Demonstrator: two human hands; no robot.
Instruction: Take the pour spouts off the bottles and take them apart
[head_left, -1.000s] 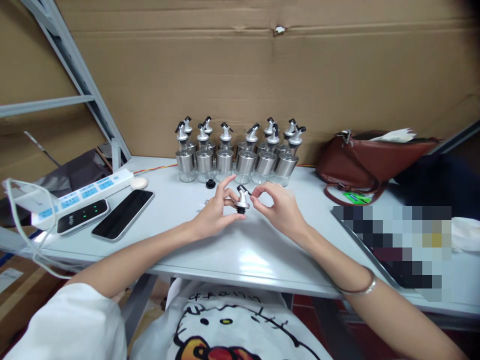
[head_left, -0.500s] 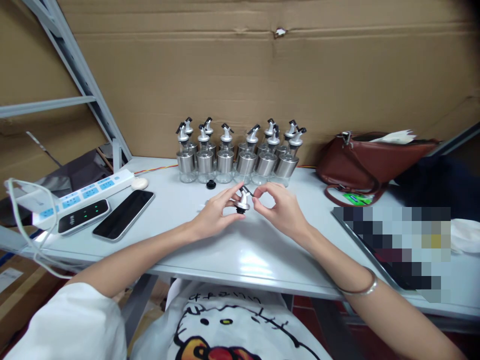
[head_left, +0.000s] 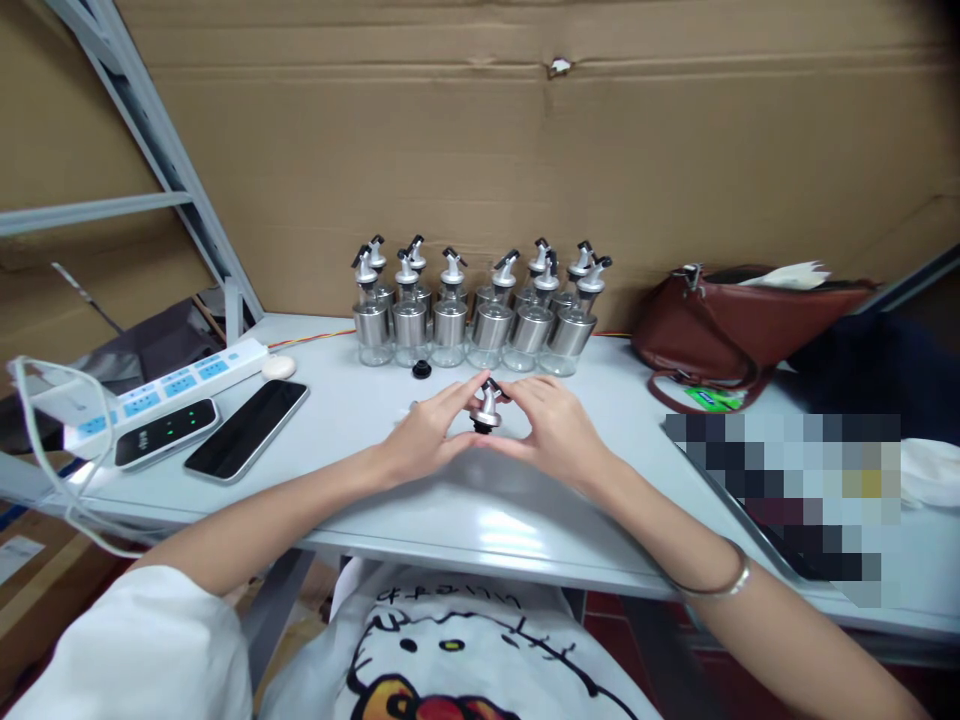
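Steel-and-black pourer cap (head_left: 486,408) sits just in front of the bottle cluster (head_left: 480,320), low over the worktop (head_left: 480,500); can't tell if its black base touches the surface. Both hands are on it.

Left hand (head_left: 427,435): grip pinched shut on the cap's left side with thumb and forefinger, other fingers curled loosely, heel of the hand resting on the worktop, forearm running back toward the near edge.

Right hand (head_left: 551,430): grip closed on the cap's right side and top, fingertips up by the small black lever, palm turned inward, wrist low, bangle further up the arm.

Handling, as a judgement: small, light and stiff. Polished metal probably slick under fingers. The hinged lever looks like the weak bit, so the round collar or black plug below is the safer hold.

Around: loose black stopper (head_left: 421,370) just in front-left of the bottles. Phone (head_left: 247,428) and power strip (head_left: 161,385) well to the bottles' left. Brown bag (head_left: 739,315) to the bottles' right. Cardboard sheet (head_left: 525,150) stands behind the bottles.
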